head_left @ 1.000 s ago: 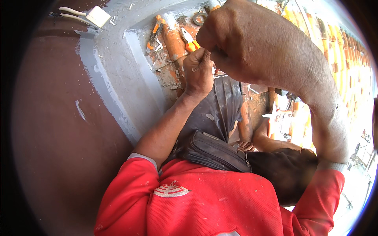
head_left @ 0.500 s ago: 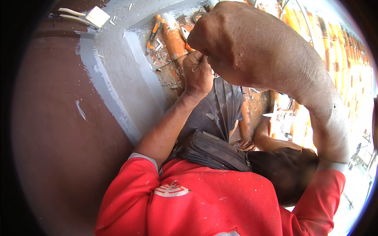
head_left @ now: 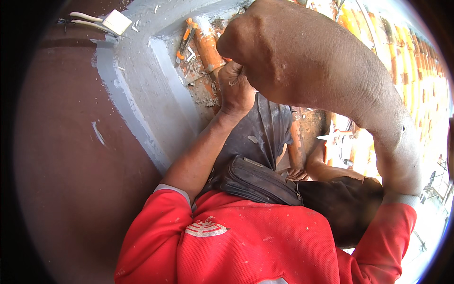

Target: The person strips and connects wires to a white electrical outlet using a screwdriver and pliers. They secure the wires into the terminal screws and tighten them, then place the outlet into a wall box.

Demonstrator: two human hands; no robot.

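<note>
My left hand (head_left: 236,91) is closed in a fist, thumb uppermost, over the clay roof tiles. My right hand (head_left: 248,42) is bent at the wrist and closed right beside it, its back toward me. The two hands touch or nearly touch. Whatever is between their fingers is hidden by the right hand and wrist. A small bit of orange shows at the gap between them, too little to name. Left of the hands, an orange-and-black hand tool (head_left: 187,39) lies on the tiles among white scraps.
A grey-coated ledge (head_left: 165,99) borders the brown surface (head_left: 85,165) on the left. A white box (head_left: 117,22) with pale cables sits at the upper left. Orange roof tiles (head_left: 350,23) spread to the right. A black waist bag (head_left: 260,182) lies across my lap.
My right hand has shifted slightly left and up, covering a pale piece and a ring-shaped item seen before beside it. My left hand has barely moved.
</note>
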